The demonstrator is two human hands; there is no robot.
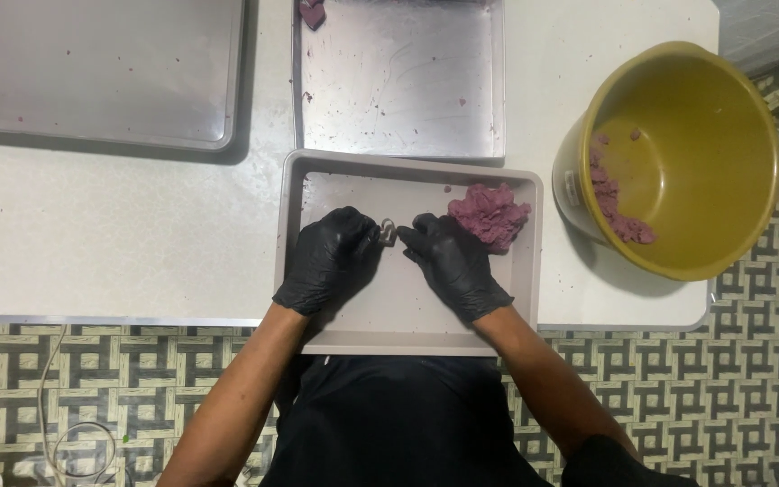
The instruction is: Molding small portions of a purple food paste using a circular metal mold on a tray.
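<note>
- Our fingers (373, 236) of both gloved hands meet in the middle and pinch a small metal cutter (389, 234); it looks like a little ring or mould, but the exact shape is too small to tell.
- The left hand (328, 260) is curled, its fingertips closed on the left side of the cutter. The right hand (453, 261) grasps it from the right side in the same way.
- The cutter is held between the fingertips, just above the floor of the grey tray (407, 316).
- The purple dough (490, 215) lies just beside the right hand, at the tray's far right corner, a little beyond the fingers and apart from the cutter.
- We judge that the cutter may slip, because the gloves could be greasy and the piece is small.
- We also think the right wrist could push the dough, since it is so near.
- Further out, to the right of the fingers, a yellow bowl (705, 108) has more dough inside.
- Beyond the fingers stand two steel pans (407, 99).
</note>
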